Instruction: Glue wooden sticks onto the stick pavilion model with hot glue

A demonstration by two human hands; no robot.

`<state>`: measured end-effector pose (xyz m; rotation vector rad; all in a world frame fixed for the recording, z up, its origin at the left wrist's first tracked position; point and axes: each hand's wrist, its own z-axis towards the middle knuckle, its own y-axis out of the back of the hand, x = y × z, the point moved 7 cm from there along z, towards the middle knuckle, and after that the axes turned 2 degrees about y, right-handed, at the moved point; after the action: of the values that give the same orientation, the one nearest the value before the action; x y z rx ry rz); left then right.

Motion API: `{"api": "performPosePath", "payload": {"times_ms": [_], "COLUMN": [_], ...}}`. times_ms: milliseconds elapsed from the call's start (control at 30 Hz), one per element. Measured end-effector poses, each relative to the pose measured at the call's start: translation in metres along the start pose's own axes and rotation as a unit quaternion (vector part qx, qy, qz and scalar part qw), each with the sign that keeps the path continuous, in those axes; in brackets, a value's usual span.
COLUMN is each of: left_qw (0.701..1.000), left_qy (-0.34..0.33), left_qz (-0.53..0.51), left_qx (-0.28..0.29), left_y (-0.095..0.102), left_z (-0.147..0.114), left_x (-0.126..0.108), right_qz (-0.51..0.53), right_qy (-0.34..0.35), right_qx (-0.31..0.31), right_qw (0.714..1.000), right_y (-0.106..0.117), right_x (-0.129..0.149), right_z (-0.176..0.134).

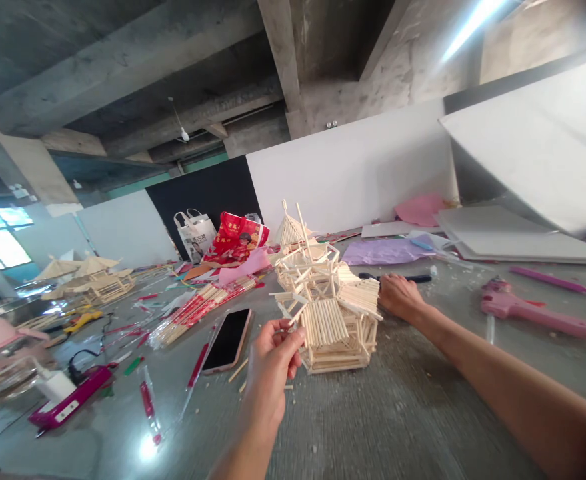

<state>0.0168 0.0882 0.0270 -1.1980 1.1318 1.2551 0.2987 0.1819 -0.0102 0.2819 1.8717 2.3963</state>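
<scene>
A model house of pale wooden sticks (330, 313) stands on the grey table (373, 420) in the middle of the view. My left hand (271, 363) pinches a short wooden stick (295, 315) against the model's front left corner. My right hand (400, 298) rests on the table at the model's right side, fingers curled against its roof; whether it grips the model is unclear. A black pen-like tool (407, 278) lies just behind that hand.
A phone (227, 340) lies left of the model, beside bundled sticks in red wrappers (200, 310). A pink glue gun (533, 313) lies at right. White boards (513, 240) and purple paper (383, 252) are at the back. Another stick model (95, 280) and a power strip (67, 400) sit far left.
</scene>
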Motion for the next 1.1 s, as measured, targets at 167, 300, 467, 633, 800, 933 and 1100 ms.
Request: {"api": "performPosePath", "payload": {"times_ms": [167, 300, 467, 633, 800, 933, 1100], "left_qw": [1.0, 1.0, 1.0, 1.0, 0.999, 0.986, 0.952], "left_qy": [-0.004, 0.002, 0.007, 0.011, 0.01, 0.029, 0.015], "left_qz": [0.006, 0.003, 0.0, -0.003, 0.043, 0.164, 0.304], "left_qx": [0.004, 0.001, 0.003, 0.017, 0.007, -0.022, 0.039], "left_y": [0.001, 0.001, 0.0, 0.002, 0.037, 0.08, 0.093], "left_z": [0.0, 0.0, -0.001, -0.004, -0.015, -0.01, 0.017], "left_x": [-0.002, -0.003, -0.004, -0.005, -0.012, -0.006, 0.021], "right_qz": [-0.003, -0.004, -0.002, 0.0, 0.004, 0.007, -0.007], "right_qy": [0.001, 0.004, 0.001, 0.001, 0.002, 0.015, 0.029], "right_qx": [0.005, 0.006, 0.012, 0.019, 0.029, 0.033, 0.032], "right_qw": [1.0, 1.0, 1.0, 1.0, 1.0, 0.999, 0.999], "right_y": [0.001, 0.0, -0.001, -0.001, -0.003, -0.002, 0.002], "right_x": [0.001, 0.001, 0.0, 0.0, -0.001, 0.001, 0.004], "right_z": [0.0, 0.0, 0.001, 0.001, 0.002, 0.0, -0.005]}}
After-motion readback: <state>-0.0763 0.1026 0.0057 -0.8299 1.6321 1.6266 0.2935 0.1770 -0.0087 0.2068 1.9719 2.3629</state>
